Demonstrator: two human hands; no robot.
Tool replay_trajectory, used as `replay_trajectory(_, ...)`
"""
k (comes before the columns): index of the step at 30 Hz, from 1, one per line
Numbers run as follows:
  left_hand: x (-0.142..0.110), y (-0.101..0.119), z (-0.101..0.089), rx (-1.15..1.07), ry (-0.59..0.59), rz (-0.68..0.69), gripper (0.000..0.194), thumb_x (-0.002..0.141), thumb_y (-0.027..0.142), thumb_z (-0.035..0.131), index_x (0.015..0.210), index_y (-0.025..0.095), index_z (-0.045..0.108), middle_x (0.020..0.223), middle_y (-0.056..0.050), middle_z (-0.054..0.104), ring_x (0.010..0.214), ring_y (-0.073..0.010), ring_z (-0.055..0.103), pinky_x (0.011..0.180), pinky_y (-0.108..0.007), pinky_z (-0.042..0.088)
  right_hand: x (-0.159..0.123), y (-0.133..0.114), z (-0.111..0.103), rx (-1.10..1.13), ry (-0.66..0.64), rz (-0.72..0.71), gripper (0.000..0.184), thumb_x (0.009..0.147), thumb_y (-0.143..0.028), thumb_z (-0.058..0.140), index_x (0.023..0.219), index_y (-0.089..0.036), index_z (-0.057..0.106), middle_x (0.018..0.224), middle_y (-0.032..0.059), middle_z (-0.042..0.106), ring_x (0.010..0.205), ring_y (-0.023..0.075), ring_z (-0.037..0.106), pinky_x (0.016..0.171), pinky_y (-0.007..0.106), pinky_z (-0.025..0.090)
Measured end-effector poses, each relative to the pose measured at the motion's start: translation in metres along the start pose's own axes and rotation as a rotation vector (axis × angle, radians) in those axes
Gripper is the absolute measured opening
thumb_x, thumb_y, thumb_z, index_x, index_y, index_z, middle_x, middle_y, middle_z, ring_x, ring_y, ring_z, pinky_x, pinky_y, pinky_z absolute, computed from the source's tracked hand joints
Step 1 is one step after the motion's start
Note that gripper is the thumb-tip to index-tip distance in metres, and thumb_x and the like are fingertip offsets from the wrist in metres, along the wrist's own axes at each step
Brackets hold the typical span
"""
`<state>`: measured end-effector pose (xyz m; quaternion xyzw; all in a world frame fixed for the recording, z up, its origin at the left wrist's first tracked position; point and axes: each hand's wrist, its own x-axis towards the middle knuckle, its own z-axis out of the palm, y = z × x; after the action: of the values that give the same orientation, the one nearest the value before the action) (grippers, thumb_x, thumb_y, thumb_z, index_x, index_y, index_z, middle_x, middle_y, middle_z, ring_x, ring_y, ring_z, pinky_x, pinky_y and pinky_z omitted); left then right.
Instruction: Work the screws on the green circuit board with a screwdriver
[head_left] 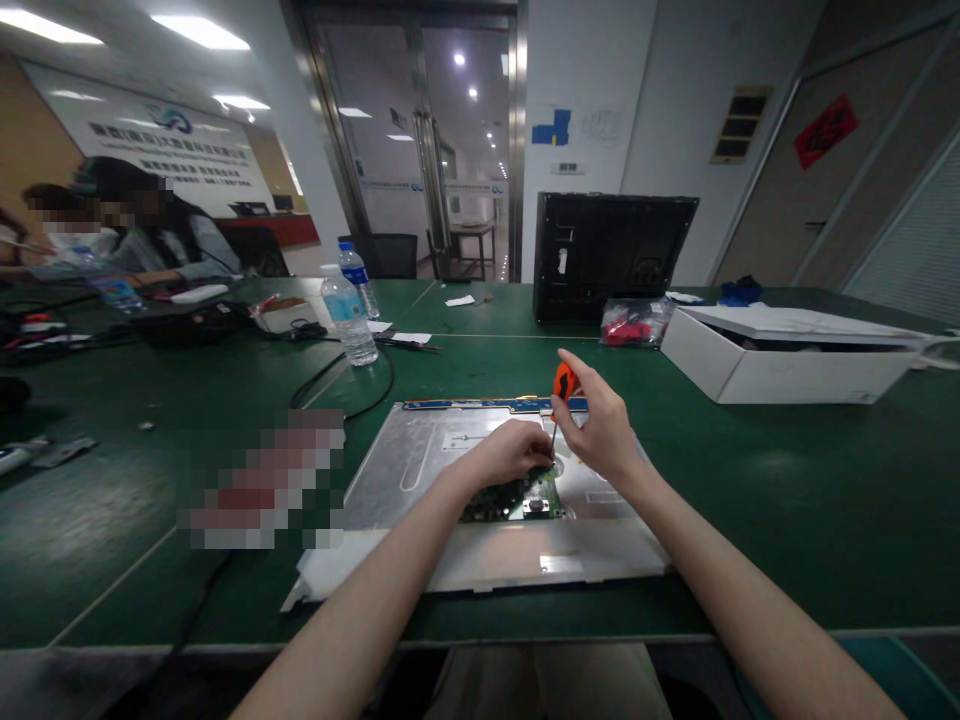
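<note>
My right hand grips the orange-and-black handle of a screwdriver, its thin shaft pointing down. Its tip meets a green circuit board at the board's far edge. Beside the tip, my left hand has its fingers pinched together low over the board; what they hold, if anything, is hidden. The board sits on a silvery metal panel lying flat in front of me. A narrow blue circuit strip runs along the panel's far edge. My left hand and forearm cover part of the board.
Left of the panel lies a blurred-out item with a dark cable. Two water bottles stand beyond it. A black monitor housing, a bag with red contents and a white box occupy the far right. People sit at far left.
</note>
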<state>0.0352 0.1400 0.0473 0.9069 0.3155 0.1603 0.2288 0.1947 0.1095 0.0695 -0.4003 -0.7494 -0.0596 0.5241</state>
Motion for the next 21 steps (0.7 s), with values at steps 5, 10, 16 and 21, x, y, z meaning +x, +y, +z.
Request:
replay_trajectory(5,-0.0005,-0.0010,-0.0012,0.003,-0.006,0.005,0.012,0.076,0.006,0.065,0.079,0.015,0.073,0.079,-0.003,0.072,0.075,-0.0155,0.064,0.072,-0.022,0.045,0.0010,-0.0008,-0.0005,-0.012,0.001,0.002,0.051,0.086,-0.022,0.050,0.136,-0.019,0.044,0.096,0.0086,0.064,0.080,0.0215,0.060,0.075,0.038,0.052)
replay_trajectory(10,-0.0006,-0.0021,-0.0013,0.007,-0.004,-0.001,0.011,0.076,0.008,0.066,0.079,0.015,0.074,0.080,-0.003,0.073,0.076,-0.0157,0.064,0.072,-0.022,0.045,0.0015,-0.0009,-0.0010,-0.022,-0.019,-0.008,0.052,0.086,-0.022,0.050,0.137,-0.019,0.043,0.096,0.0089,0.063,0.083,0.0224,0.059,0.076,0.038,0.051)
replay_trajectory(16,-0.0007,-0.0013,-0.0011,0.015,-0.003,-0.014,0.012,0.075,0.008,0.066,0.079,0.016,0.074,0.080,-0.003,0.074,0.075,-0.0158,0.065,0.072,-0.022,0.046,0.0011,0.0002,-0.0006,-0.027,-0.027,0.001,0.048,0.087,-0.024,0.052,0.134,-0.021,0.045,0.095,0.0074,0.063,0.081,0.0214,0.059,0.073,0.035,0.051)
replay_trajectory(21,-0.0012,0.0002,-0.0018,0.021,-0.004,-0.025,0.012,0.075,0.008,0.065,0.079,0.016,0.074,0.078,-0.003,0.074,0.074,-0.0155,0.065,0.071,-0.021,0.046,-0.0004,0.0019,0.0010,-0.026,-0.007,0.016,0.045,0.086,-0.027,0.055,0.130,-0.022,0.048,0.095,0.0066,0.066,0.077,0.0200,0.061,0.069,0.033,0.052)
